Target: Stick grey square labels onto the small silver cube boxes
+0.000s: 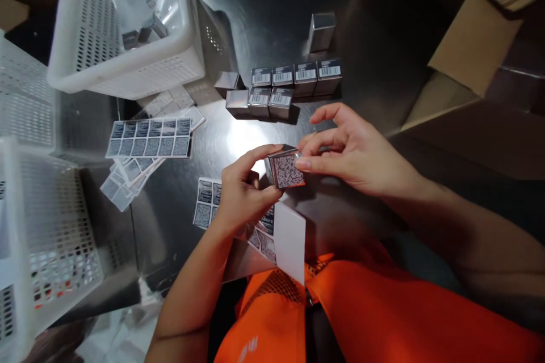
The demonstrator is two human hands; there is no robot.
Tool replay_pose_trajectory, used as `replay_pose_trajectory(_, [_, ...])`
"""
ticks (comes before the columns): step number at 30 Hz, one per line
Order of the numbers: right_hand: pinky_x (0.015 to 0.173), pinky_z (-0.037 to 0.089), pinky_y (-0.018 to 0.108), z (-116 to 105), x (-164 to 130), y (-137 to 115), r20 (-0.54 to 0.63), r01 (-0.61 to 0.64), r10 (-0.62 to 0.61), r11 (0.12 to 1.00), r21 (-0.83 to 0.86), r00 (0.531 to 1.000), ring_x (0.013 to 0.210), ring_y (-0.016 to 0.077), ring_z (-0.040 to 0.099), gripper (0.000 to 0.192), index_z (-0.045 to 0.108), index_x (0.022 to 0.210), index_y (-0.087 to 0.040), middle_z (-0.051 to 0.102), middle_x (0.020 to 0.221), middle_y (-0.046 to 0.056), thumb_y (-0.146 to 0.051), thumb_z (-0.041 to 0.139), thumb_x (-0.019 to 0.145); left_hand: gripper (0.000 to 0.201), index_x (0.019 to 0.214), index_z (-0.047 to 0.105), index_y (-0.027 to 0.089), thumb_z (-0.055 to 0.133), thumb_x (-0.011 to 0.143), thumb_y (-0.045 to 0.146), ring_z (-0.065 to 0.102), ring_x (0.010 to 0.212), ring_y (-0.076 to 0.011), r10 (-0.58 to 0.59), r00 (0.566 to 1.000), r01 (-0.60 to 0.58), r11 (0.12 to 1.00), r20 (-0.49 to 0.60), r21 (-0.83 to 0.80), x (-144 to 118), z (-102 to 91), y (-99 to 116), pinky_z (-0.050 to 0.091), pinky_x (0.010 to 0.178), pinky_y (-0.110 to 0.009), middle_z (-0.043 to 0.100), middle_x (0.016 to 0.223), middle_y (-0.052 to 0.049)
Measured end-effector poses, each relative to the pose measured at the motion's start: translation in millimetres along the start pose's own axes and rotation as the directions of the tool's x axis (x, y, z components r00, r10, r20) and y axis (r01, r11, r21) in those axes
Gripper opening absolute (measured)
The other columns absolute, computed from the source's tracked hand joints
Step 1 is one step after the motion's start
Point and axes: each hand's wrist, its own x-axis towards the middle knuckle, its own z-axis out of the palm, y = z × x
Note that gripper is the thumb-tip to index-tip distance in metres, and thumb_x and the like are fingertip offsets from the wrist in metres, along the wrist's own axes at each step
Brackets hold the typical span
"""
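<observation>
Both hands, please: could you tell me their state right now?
Left hand: closed, holding a small box.
Right hand: thumb at the box's edge, fingers partly curled; grip cannot be told.

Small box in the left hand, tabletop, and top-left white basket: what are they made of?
Small box: probably card, silvery and glossy, judging by its shiny sides. Tabletop: looks like polished metal, with bright glare. White basket: likely molded plastic, satin, with rounded rim and regular holes.

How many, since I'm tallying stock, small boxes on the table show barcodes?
6: four barcoded boxes side by side in the far row, two barcoded boxes in the nearer row. More may be hidden on unseen sides.
</observation>
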Motion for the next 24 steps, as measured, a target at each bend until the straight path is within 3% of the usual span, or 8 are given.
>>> replay_pose_trajectory(15, [0.059,0.052,0.026,0.5,0.1,-1.5,-0.001,0.0,0.0,1.0,0.01,1.0,0.07,0.0171,0.068,0.056,0.043,0.106,-0.026,0.069,0.072,-0.006,-0.026,0.085,0.068,0.056,0.109,0.075,0.024,0.075,0.057,0.004,0.033,0.039,0.0034,0.02,1.0,-0.019,1.0,-0.015,0.024,-0.7,0.5,1.7,0.022,0.035,-0.011,0.076,0.096,0.003])
replay_pose_trajectory(24, [0.06,0.053,0.025,-1.5,0.8,0.2,0.009,0.006,-0.006,1.0,0.013,1.0,0.071,0.0158,0.067,0.057,0.043,0.107,-0.026,0.069,0.07,-0.007,-0.026,0.085,0.068,0.056,0.112,0.074,0.024,0.076,0.059,0.005,0.032,0.04,0.0038,0.049,0.999,-0.049,0.998,-0.003,0.035,-0.6,0.0,0.6,0.022,0.034,-0.012,0.077,0.106,0.001])
